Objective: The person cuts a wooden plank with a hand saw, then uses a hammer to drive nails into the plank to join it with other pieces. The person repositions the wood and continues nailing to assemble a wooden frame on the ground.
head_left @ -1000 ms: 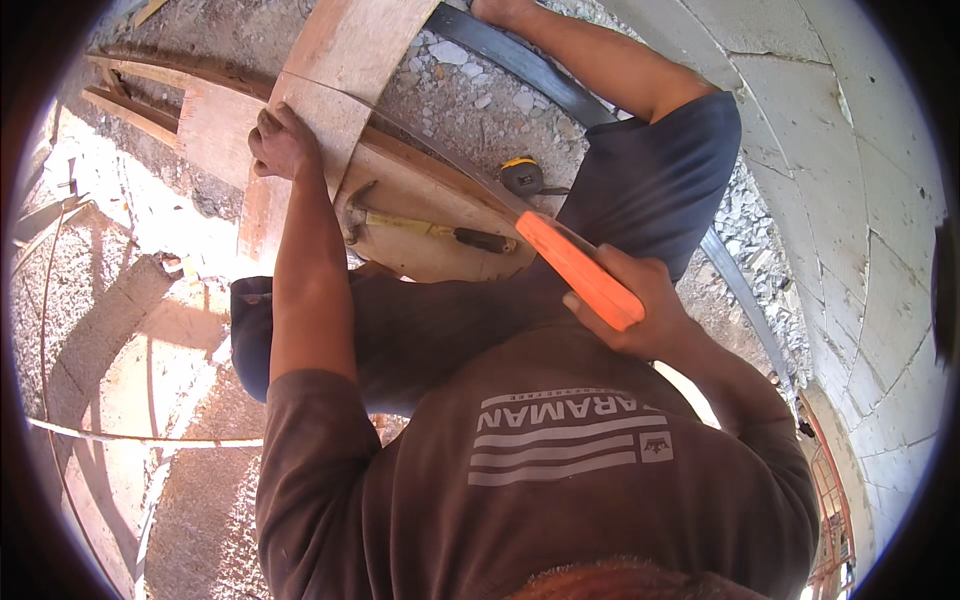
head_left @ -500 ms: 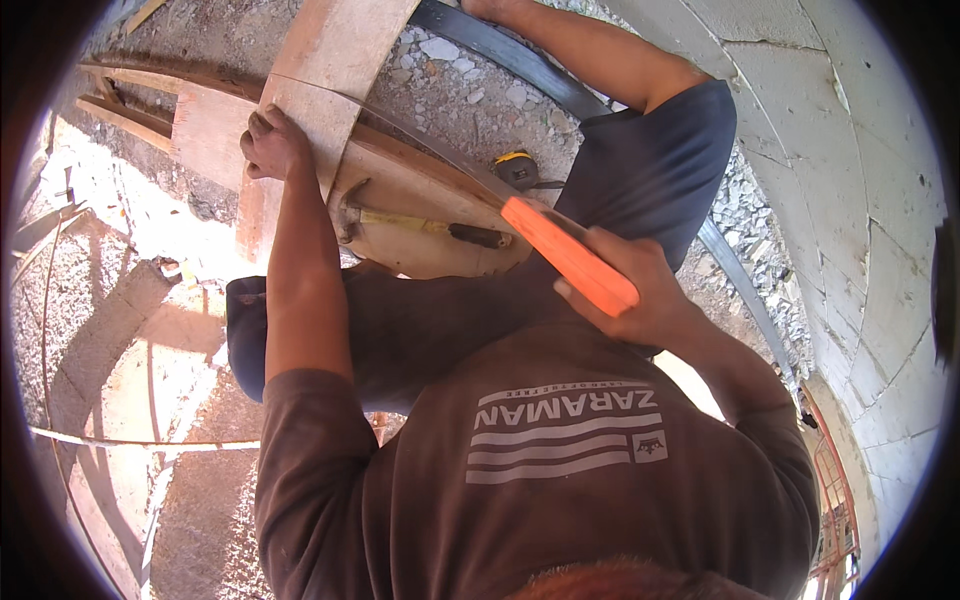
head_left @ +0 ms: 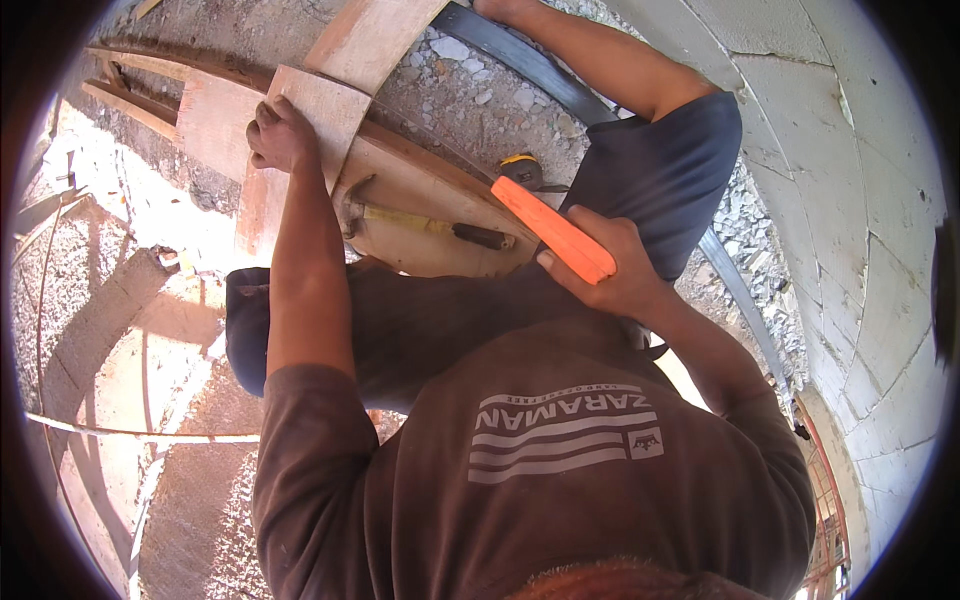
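Note:
My right hand (head_left: 615,250) is wrapped round the orange handle (head_left: 550,228) of a handsaw. Its blade shows only as a thin edge-on line running up and left from the handle. My left hand (head_left: 282,135) grips the left edge of a pale board piece (head_left: 330,112), fingers curled and closed. Beyond it lies another board piece (head_left: 365,45), parted from the first along a straight edge and slightly offset. Both rest across a longer timber form (head_left: 410,155). A claw hammer (head_left: 425,222) with a yellow and black handle lies on the panel nearer me.
A black and yellow tape measure (head_left: 520,172) sits on the rubble beyond the form. My bent legs (head_left: 660,170) flank the work. A block wall (head_left: 840,200) rises on the right, beside a curved metal strip (head_left: 740,275). Wooden strips (head_left: 130,105) extend to the far left.
The board has come apart at the saw line, and the near piece has shifted under my left hand. My right hand has drawn the saw slightly up and left, its blade away from the board.

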`<state>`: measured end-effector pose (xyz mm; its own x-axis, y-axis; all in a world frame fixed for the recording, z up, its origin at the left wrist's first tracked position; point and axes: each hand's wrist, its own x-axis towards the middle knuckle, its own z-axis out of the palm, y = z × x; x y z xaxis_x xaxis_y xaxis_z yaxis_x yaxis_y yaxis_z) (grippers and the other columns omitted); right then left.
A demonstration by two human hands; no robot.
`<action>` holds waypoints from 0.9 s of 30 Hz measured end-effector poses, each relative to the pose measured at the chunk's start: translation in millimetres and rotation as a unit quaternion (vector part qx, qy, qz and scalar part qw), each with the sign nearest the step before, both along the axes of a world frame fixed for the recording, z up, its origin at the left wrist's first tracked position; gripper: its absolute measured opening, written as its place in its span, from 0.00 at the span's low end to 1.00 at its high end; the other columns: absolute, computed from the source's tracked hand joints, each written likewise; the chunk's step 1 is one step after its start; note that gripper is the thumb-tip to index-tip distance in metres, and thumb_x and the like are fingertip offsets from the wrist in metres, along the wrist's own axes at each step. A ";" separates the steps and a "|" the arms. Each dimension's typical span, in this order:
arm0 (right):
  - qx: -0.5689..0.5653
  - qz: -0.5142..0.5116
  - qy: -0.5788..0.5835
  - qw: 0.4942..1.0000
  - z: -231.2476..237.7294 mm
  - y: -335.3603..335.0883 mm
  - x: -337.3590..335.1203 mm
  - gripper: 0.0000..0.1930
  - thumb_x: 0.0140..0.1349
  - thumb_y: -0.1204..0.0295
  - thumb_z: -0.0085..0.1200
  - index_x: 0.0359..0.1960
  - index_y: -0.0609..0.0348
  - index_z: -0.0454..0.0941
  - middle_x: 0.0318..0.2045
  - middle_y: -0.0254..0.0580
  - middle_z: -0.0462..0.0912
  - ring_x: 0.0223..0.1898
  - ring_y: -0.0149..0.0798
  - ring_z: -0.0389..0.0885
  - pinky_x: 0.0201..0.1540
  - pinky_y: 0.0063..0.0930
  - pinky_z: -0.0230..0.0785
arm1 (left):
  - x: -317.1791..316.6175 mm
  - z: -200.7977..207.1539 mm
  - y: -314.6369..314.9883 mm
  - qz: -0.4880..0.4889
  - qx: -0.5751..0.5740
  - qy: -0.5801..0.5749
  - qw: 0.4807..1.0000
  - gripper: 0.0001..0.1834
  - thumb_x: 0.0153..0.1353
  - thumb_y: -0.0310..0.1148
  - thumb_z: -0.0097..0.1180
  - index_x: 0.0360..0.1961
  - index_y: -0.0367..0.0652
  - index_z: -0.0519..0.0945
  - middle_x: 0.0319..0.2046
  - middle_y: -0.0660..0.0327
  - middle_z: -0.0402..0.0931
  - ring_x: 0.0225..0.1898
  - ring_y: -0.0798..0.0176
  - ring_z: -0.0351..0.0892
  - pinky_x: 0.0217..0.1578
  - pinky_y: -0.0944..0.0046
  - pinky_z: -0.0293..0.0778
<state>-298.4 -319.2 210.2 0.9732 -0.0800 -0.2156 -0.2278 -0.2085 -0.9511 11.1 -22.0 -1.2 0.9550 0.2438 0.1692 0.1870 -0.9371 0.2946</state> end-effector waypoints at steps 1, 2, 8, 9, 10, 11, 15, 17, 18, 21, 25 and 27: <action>-0.025 0.021 0.023 0.999 -3.3 0.4 0.5 0.15 0.58 0.69 0.68 0.41 0.63 0.78 0.26 0.50 0.78 0.26 0.47 0.82 0.33 0.34 0.72 | 0.1 0.9 -0.6 0.006 -0.001 0.013 1.000 0.32 0.67 0.59 0.43 0.60 0.50 0.81 0.58 0.52 0.74 0.65 0.55 0.66 0.65 0.44 0.50; -0.039 0.027 0.007 0.999 -8.5 2.8 3.5 0.15 0.58 0.68 0.68 0.41 0.63 0.78 0.26 0.50 0.79 0.26 0.45 0.82 0.33 0.34 0.72 | -0.3 1.9 -1.1 0.006 0.001 0.020 1.000 0.32 0.67 0.59 0.43 0.60 0.50 0.81 0.58 0.53 0.74 0.65 0.55 0.66 0.65 0.44 0.50; -0.036 0.020 -0.050 0.998 -101.1 37.8 99.1 0.15 0.58 0.68 0.68 0.41 0.64 0.80 0.27 0.50 0.80 0.27 0.39 0.79 0.35 0.32 0.72 | 3.5 3.1 -2.3 0.011 0.001 0.010 1.000 0.31 0.67 0.59 0.43 0.60 0.51 0.81 0.58 0.53 0.74 0.65 0.55 0.66 0.64 0.43 0.50; -0.033 0.005 -0.030 0.999 -104.5 36.6 96.6 0.14 0.58 0.68 0.68 0.40 0.64 0.80 0.27 0.49 0.80 0.27 0.39 0.79 0.34 0.32 0.72 | 3.3 0.6 -1.3 0.014 -0.001 0.011 1.000 0.31 0.67 0.59 0.43 0.60 0.51 0.81 0.58 0.54 0.74 0.65 0.55 0.66 0.64 0.43 0.50; -0.029 -0.016 -0.050 0.998 -103.8 32.9 89.3 0.13 0.59 0.69 0.68 0.40 0.63 0.80 0.27 0.49 0.80 0.26 0.38 0.78 0.33 0.32 0.71 | 3.9 -2.3 0.0 0.017 0.003 0.021 1.000 0.31 0.67 0.59 0.44 0.60 0.52 0.80 0.59 0.55 0.74 0.64 0.55 0.67 0.64 0.43 0.51; -0.024 -0.032 -0.074 0.996 -100.5 27.1 79.4 0.13 0.59 0.69 0.67 0.39 0.63 0.80 0.26 0.48 0.80 0.25 0.38 0.78 0.32 0.32 0.71 | 3.1 -5.6 1.6 0.014 0.003 0.008 1.000 0.31 0.67 0.59 0.44 0.60 0.52 0.80 0.59 0.55 0.74 0.64 0.55 0.67 0.64 0.43 0.51; -0.089 -0.018 -0.116 0.989 -95.9 5.6 74.2 0.12 0.58 0.68 0.69 0.36 0.60 0.79 0.25 0.46 0.79 0.24 0.44 0.78 0.30 0.33 0.71 | 2.2 -13.1 3.8 0.012 0.009 -0.018 1.000 0.30 0.67 0.58 0.47 0.62 0.52 0.79 0.61 0.57 0.73 0.65 0.55 0.67 0.65 0.44 0.51; -0.149 0.003 -0.151 0.977 -107.5 0.0 93.4 0.13 0.58 0.68 0.70 0.35 0.59 0.78 0.25 0.45 0.78 0.23 0.48 0.79 0.29 0.33 0.71 | 2.2 -11.5 2.1 0.012 0.009 -0.056 0.998 0.30 0.67 0.58 0.48 0.63 0.53 0.78 0.62 0.58 0.73 0.65 0.55 0.67 0.65 0.43 0.52; -0.193 0.006 -0.166 0.967 -115.3 -1.4 103.8 0.13 0.58 0.66 0.69 0.35 0.57 0.77 0.27 0.46 0.80 0.28 0.53 0.81 0.31 0.38 0.73 | 1.6 -8.7 2.2 0.017 0.011 -0.024 1.000 0.31 0.67 0.58 0.48 0.64 0.54 0.77 0.63 0.58 0.73 0.65 0.54 0.68 0.65 0.42 0.52; -0.300 0.034 -0.143 0.943 -136.1 -2.8 116.9 0.12 0.58 0.66 0.64 0.36 0.57 0.75 0.30 0.47 0.82 0.36 0.57 0.81 0.37 0.48 0.71 | 3.5 6.2 9.6 0.024 -0.004 0.019 1.000 0.30 0.67 0.57 0.50 0.63 0.54 0.78 0.60 0.56 0.74 0.65 0.55 0.67 0.65 0.41 0.51; -0.345 0.041 -0.162 0.924 -149.2 2.3 106.3 0.11 0.56 0.69 0.63 0.36 0.55 0.74 0.30 0.44 0.80 0.38 0.54 0.81 0.38 0.49 0.70 | 7.6 35.1 46.7 -0.050 -0.117 -0.009 0.992 0.29 0.68 0.57 0.52 0.50 0.43 0.85 0.45 0.46 0.78 0.51 0.45 0.78 0.54 0.49 0.70; -0.337 0.037 -0.160 0.927 -151.5 6.5 102.3 0.11 0.55 0.70 0.63 0.36 0.54 0.74 0.30 0.44 0.80 0.38 0.52 0.81 0.39 0.48 0.70 | 9.2 46.8 65.1 -0.096 -0.135 0.017 0.986 0.33 0.68 0.60 0.51 0.42 0.35 0.84 0.42 0.41 0.79 0.44 0.41 0.80 0.48 0.52 0.74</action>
